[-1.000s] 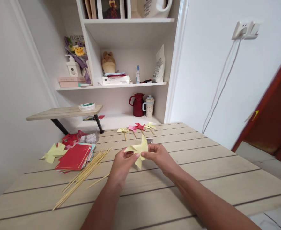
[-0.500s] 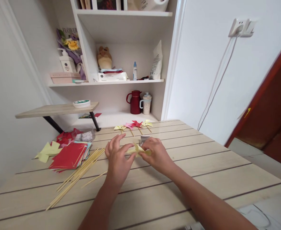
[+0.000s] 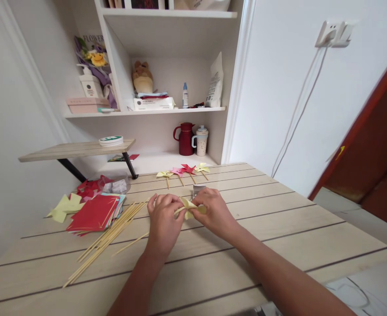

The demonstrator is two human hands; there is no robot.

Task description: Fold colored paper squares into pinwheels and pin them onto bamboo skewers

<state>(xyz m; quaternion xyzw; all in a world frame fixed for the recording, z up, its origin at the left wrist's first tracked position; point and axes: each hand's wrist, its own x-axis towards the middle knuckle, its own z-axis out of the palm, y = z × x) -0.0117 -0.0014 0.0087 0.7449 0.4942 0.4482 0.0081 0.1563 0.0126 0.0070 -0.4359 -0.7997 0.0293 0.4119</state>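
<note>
We're in a home, a craft corner. White shelves [image 3: 167, 109] at the far wall hold a plush toy [image 3: 142, 77], flask [image 3: 184, 138] and mug [image 3: 201, 141]. Paper pinwheels [image 3: 183, 169] dot the wooden table [image 3: 279, 228].

A pale yellow folded paper pinwheel [image 3: 189, 207] lies low over the table, pinched between both hands.

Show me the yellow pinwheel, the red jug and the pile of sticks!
yellow pinwheel [image 3: 189, 206], head view, on its folded paper middle.
red jug [image 3: 184, 139], head view, on its body.
pile of sticks [image 3: 109, 239], head view, mid-bundle.

Red jug [image 3: 184, 139] beside cup [image 3: 201, 141] — four finished pinwheels [image 3: 182, 170] ahead.
</note>
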